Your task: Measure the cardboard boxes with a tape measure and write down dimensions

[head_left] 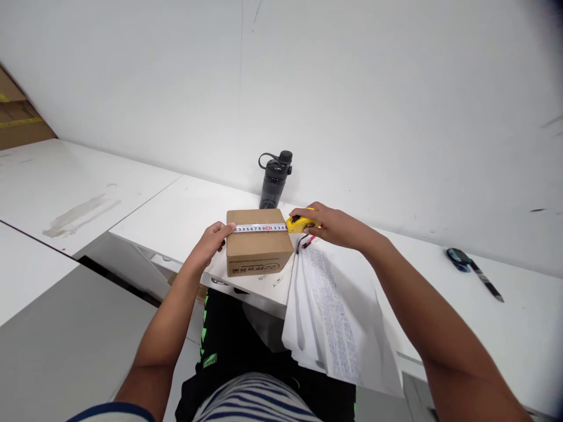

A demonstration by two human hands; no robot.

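Observation:
A small brown cardboard box (258, 249) sits on the white table (189, 211) in front of me. A white measuring tape blade (259, 228) lies stretched across the box's top. My left hand (210, 241) pinches the tape's end against the box's left edge. My right hand (331, 225) is closed round the yellow tape measure case (299, 223) just off the box's right edge.
A dark water bottle (274, 180) stands behind the box by the wall. Printed paper sheets (329, 310) hang over the table's front edge at the right, with a pen (307, 241) above them. A dark tool (472, 271) lies far right. Cardboard boxes (17, 114) are stacked far left.

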